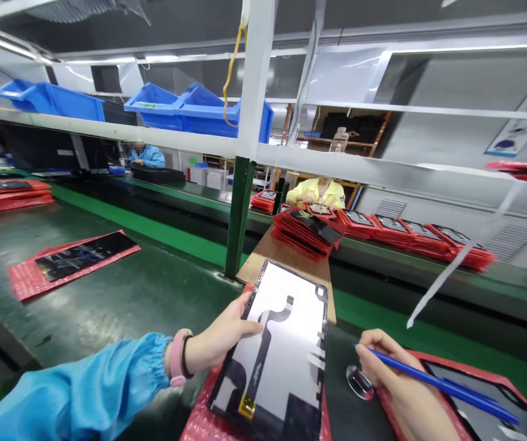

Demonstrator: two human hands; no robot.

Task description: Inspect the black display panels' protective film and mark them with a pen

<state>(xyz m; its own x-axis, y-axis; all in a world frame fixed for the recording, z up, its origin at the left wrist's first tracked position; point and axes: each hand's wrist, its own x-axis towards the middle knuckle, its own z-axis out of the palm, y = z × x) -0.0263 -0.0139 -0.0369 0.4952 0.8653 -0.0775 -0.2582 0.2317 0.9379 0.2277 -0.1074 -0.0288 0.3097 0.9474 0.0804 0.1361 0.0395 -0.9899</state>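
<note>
My left hand [220, 335] grips the left edge of a flat display panel [281, 349], silver-backed with a black flex cable across it. The panel lies tilted over red bubble wrap [199, 422] near the front edge. My right hand [396, 383] is closed around a blue pen [433, 380] that points left toward the panel's right side. A small round clear object [359, 381] sits on the black mat just under that hand. My left arm wears a blue sleeve and a pink wristband.
A red sheet with a dark panel [73, 260] lies on the green bench at left. Stacks of red-wrapped panels [309, 233] line the far belt. A green post [238, 214] stands ahead. Two people work beyond. Blue bins [199, 110] sit on the shelf.
</note>
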